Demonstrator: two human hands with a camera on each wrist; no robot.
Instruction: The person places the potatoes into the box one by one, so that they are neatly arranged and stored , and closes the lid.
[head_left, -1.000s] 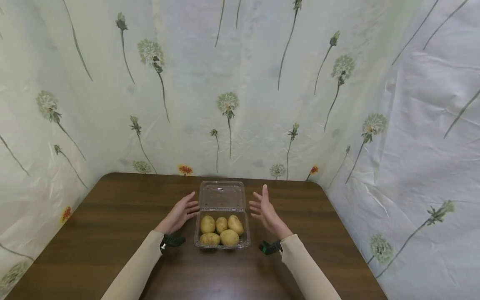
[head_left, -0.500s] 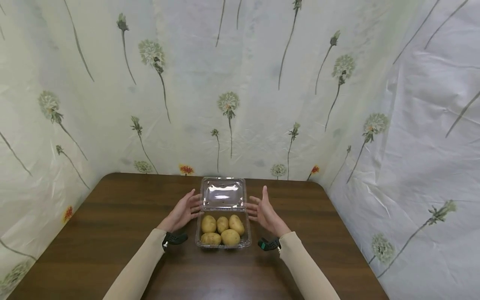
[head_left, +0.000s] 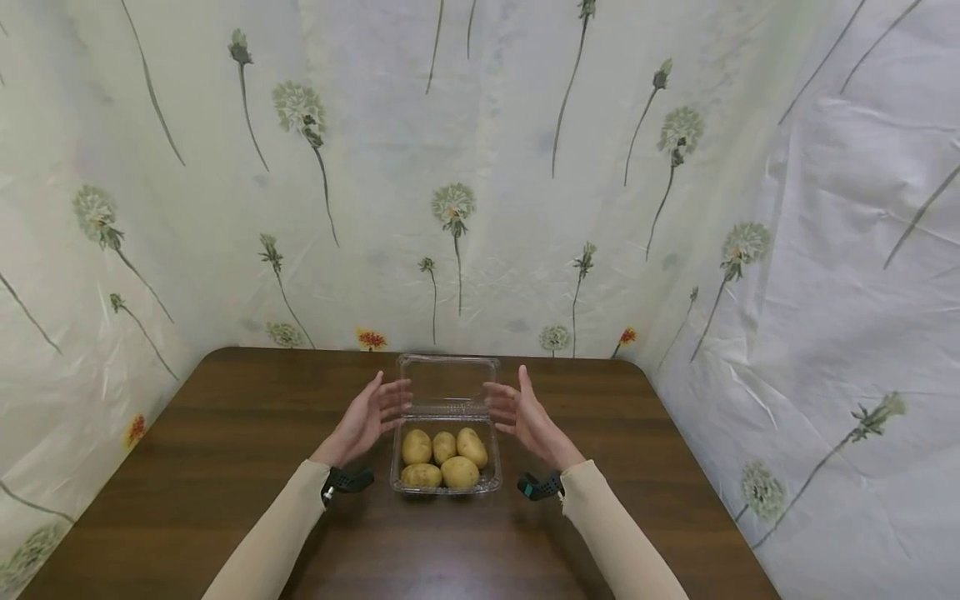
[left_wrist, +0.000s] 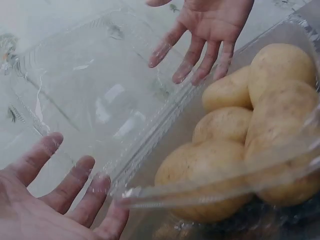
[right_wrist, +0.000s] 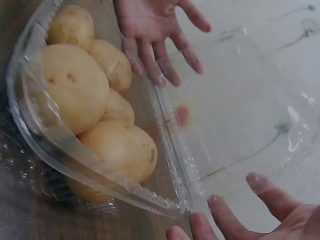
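In the head view a clear plastic clamshell container (head_left: 402,492) holds several yellow potatoes (head_left: 460,472). Its hinged lid (head_left: 447,377) stands raised at the far side. My left hand (head_left: 360,423) is at the lid's left side, with extended, spread fingers that show through the plastic in the left wrist view. On the other side my right hand (head_left: 537,427) mirrors it, thumb pointing up and fingers overlapping the lid's right edge. Both wrist views show the fingertips behind the transparent lid near the hinge (right_wrist: 172,145). Neither hand curls round anything.
The container sits on a dark brown wooden table (head_left: 247,433) with rounded far corners. A pale curtain (head_left: 510,250) printed with dandelions hangs behind the table and along both sides. A dark strap (head_left: 348,480) circles each wrist.
Both hands have moved inward so their fingers overlap the lid's sides. The lid has tilted up from lying further back. The potatoes have stayed in place.
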